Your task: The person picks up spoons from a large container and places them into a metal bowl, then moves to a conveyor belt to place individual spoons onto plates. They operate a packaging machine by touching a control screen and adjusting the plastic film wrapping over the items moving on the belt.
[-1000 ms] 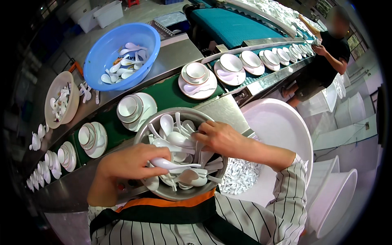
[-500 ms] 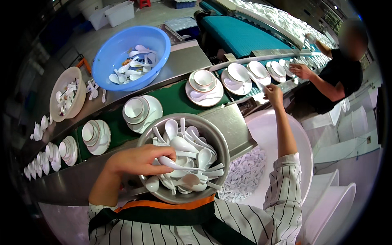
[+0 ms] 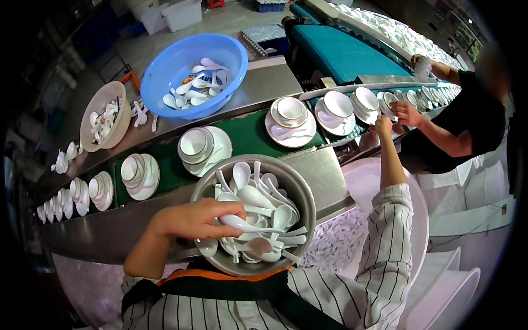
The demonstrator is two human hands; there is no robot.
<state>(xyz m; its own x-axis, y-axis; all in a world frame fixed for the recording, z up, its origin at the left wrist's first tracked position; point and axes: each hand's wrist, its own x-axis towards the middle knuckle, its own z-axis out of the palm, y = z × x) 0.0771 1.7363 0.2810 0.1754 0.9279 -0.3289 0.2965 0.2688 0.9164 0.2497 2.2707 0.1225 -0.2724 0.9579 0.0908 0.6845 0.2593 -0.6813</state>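
Note:
My left hand (image 3: 203,218) is closed around a white soup spoon (image 3: 242,224), over a steel bowl (image 3: 311,198) heaped with more soup spoons. My right hand (image 3: 383,126) reaches out to the belt's near edge at the right, beside a set of plate and bowls (image 3: 365,104). Its fingers are pinched together; what they hold, if anything, is hidden. Closer to me along the belt, a plate set (image 3: 336,110) and another plate set (image 3: 291,122) each carry a spoon beside the stacked bowls.
The green belt (image 3: 250,132) carries several more dish sets leftward. Behind it stand a blue basin (image 3: 148,91) with spoons and a cream basin (image 3: 85,124). A pink tub (image 3: 421,220) with white pieces is below right. A co-worker's hand (image 3: 407,114) is close to my right hand.
The view has shifted, so the surroundings sit further right. My right hand stays by the belt with fingers pinched; my left still holds the spoon. The co-worker's far hand now lifts a white bowl-like piece.

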